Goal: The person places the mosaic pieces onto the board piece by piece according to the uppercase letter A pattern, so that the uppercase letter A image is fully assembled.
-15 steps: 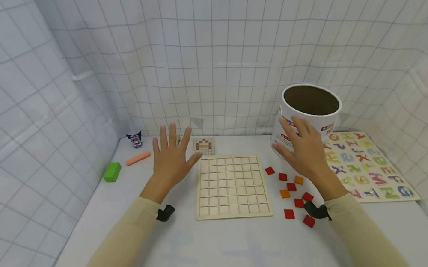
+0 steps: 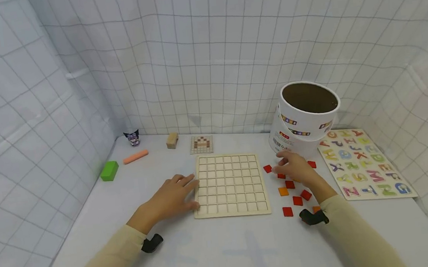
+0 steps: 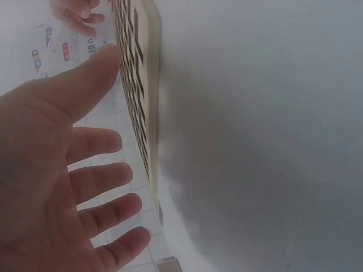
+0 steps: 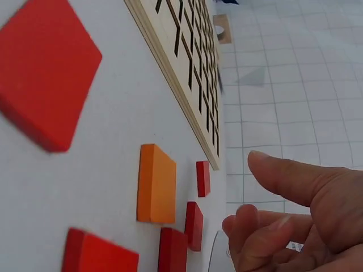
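A square wooden grid board (image 2: pixel 230 185) lies flat in the middle of the table. My left hand (image 2: pixel 170 198) is at its left edge, fingers loosely bent and holding nothing; in the left wrist view the thumb (image 3: pixel 85 82) sits apart from the fingers. Right of the board, red tiles (image 2: pixel 288 211) and orange tiles (image 2: pixel 283 191) are scattered. Over the far part of them hovers my right hand (image 2: pixel 296 169), covering some. The right wrist view shows its thumb and bent fingers apart, with nothing between them, beyond an orange tile (image 4: pixel 157 184).
A white bucket (image 2: pixel 290 122) stands behind the tiles, with an alphabet board (image 2: pixel 368 164) to its right. Behind the grid board are a pattern card (image 2: pixel 201 144) and a small wooden block (image 2: pixel 172 140). Farther left lie a green block (image 2: pixel 109 171), an orange stick (image 2: pixel 136 156) and a figurine (image 2: pixel 132 138).
Both hands have come down and nearer, their spread fingers now bent. The left reached the board's left edge; the right moved from in front of the bucket to over the tiles.
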Demonstrator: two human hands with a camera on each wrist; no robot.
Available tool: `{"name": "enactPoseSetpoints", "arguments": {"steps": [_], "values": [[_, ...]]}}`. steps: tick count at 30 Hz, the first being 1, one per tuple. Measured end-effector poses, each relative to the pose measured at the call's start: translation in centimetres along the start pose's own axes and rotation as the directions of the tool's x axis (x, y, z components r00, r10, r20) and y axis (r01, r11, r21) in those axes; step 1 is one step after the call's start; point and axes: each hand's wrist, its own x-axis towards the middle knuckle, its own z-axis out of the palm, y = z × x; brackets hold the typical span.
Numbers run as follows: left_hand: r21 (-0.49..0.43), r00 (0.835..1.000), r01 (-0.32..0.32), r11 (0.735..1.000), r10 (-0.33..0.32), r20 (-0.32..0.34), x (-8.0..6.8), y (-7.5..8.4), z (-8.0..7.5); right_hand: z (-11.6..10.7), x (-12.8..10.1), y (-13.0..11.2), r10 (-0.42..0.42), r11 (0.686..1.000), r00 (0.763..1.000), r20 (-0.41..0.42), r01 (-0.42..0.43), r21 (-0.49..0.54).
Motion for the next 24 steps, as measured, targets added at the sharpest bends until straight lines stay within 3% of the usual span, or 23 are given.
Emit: {"name": "enactPoseSetpoints", "arguments": {"steps": [4, 9, 16, 20, 24], "values": [[-0.038, 0.999, -0.014, 0.999, 0.015, 0.038, -0.4, 0.2, 0.6, 1.7, 0.9, -0.6, 0.046, 0.996, 0.999, -0.014, -0.047, -0.081], [-0.064, 0.998, 0.005, 0.998, -0.001, 0.058, -1.3, 0.2, 0.7, 3.6, 1.4, -1.6, 0.024, 0.991, 1.0, -0.009, -0.025, -0.133], [-0.051, 0.998, -0.05, 0.997, 0.052, 0.045, -0.8, 0.3, 0.8, 3.6, 1.9, -2.0, -0.005, 0.973, 0.997, -0.072, -0.011, -0.231], [-0.04, 0.998, -0.03, 0.999, 0.032, 0.061, -0.5, 0.5, 0.9, 3.3, 2.1, -2.0, -0.025, 0.978, 0.997, -0.079, 0.008, -0.208], [-0.049, 0.998, -0.031, 0.998, 0.034, 0.058, -0.5, 0.7, 1.0, 2.9, 2.4, -1.7, -0.031, 0.996, 0.997, -0.072, 0.025, -0.091]]}}
